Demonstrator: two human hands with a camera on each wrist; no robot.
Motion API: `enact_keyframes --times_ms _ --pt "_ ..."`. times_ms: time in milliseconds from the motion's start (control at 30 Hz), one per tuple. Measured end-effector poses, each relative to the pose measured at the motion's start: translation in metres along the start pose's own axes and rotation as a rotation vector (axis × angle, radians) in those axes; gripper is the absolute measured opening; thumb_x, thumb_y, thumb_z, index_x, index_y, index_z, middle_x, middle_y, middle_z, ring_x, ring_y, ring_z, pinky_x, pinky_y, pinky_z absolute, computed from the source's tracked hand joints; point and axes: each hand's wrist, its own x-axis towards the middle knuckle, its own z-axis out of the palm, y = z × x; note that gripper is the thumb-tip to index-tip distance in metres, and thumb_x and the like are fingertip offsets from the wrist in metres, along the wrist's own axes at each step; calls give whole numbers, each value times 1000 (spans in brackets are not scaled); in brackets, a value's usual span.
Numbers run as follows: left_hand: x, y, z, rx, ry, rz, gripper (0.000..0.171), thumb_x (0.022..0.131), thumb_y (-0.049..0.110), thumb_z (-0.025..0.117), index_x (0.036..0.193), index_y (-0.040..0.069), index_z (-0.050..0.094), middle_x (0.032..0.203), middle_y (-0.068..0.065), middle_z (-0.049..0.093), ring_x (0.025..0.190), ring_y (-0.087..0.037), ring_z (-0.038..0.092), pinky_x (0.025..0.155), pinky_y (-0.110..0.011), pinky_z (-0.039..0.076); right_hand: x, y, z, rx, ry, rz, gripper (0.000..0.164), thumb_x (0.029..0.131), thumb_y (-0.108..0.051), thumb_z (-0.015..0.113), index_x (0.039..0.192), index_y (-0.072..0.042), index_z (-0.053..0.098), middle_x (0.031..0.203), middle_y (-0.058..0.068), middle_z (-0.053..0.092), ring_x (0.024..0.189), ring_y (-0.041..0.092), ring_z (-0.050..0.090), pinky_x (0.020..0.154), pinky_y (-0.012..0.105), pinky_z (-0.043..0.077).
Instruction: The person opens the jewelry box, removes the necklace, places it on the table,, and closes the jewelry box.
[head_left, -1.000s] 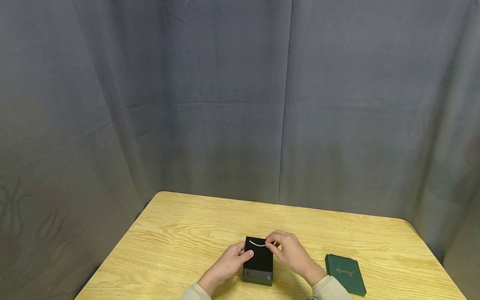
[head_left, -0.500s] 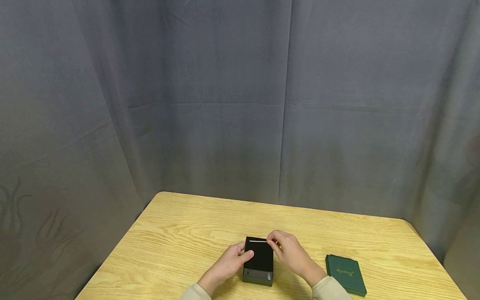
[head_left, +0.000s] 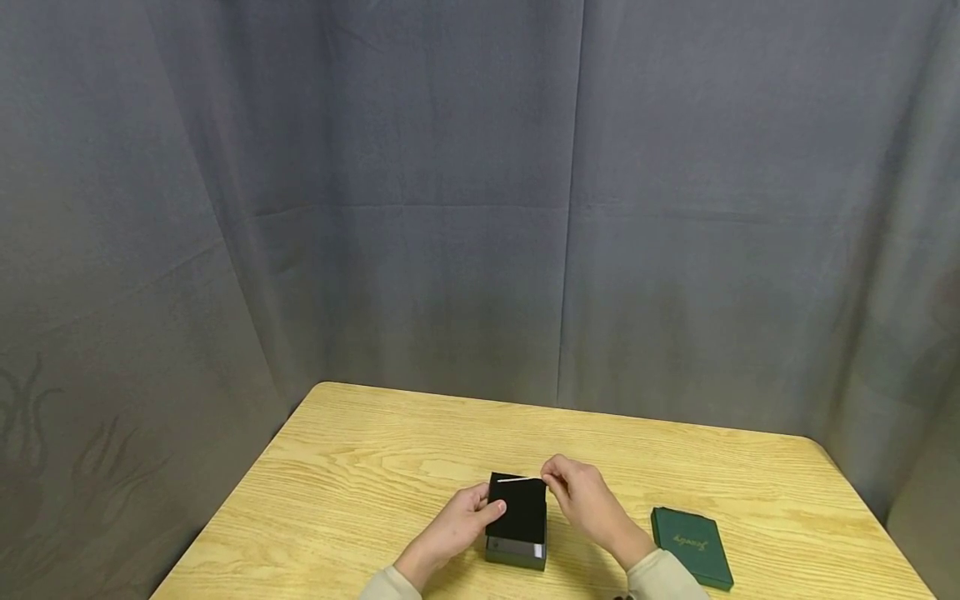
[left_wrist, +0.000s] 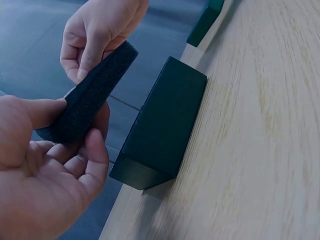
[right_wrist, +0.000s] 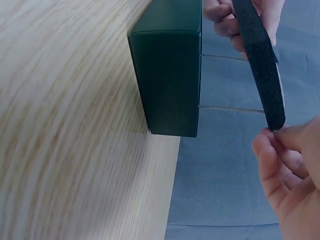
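My left hand (head_left: 453, 525) grips a black foam pad (head_left: 517, 510) by its left side, thumb on top and fingers beneath. Across the pad's far end runs a thin silver chain (head_left: 517, 479). At the pad's far right corner my right hand (head_left: 588, 504) pinches the chain's end between thumb and fingertips. Under the pad stands an uncovered dark green jewelry box (head_left: 516, 560), its near end showing. From the side, the pad (left_wrist: 90, 97) is held apart from the box (left_wrist: 162, 120). Thin strands (right_wrist: 230, 108) span the gap between box and pad in the right wrist view.
A green lid (head_left: 692, 546) with gold "Jewelry" lettering lies on the wooden table (head_left: 420, 433), right of the right forearm. Grey curtains (head_left: 450, 208) hang behind and beside the table.
My right hand has moved slightly right and away from the pad, drawing the chain from a slack curve to a straight line. The pad's near edge has lifted slightly. My left hand keeps its grip.
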Motion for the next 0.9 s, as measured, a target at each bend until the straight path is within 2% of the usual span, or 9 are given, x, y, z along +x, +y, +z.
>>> enact_keyframes --times_ms 233,433,567,800,900 --pt "0 1 0 3 4 -1 38 100 13 47 133 -7 46 119 -18 62 106 -27 61 95 -39 44 -1 2 2 -8 66 -35 18 83 5 68 84 -11 62 76 -6 62 62 -1 49 54 20 45" --pt "1 3 -1 19 34 -2 38 100 13 48 132 -7 47 117 -18 63 105 -25 62 95 -38 44 0 3 -1 -7 74 32 15 84 5 67 85 -10 63 75 -3 62 62 0 48 55 21 46" --pt "1 3 -1 6 39 -1 37 100 12 47 131 -8 48 116 -19 63 103 -26 63 94 -37 45 1 2 -2 -7 79 41 12 85 3 67 86 -8 64 74 -3 62 61 1 48 54 21 45" --pt "1 4 0 -5 47 -9 36 100 11 47 131 -8 48 115 -19 63 104 -25 63 95 -37 44 0 4 -4 -21 75 104 11 86 1 66 88 -9 66 74 -9 58 60 1 46 55 21 44" --pt "0 4 0 3 48 -7 36 100 12 47 130 -8 49 114 -18 64 103 -24 63 96 -38 43 0 4 -4 -38 85 106 10 85 2 66 88 -8 68 74 -9 57 60 1 46 55 21 44"
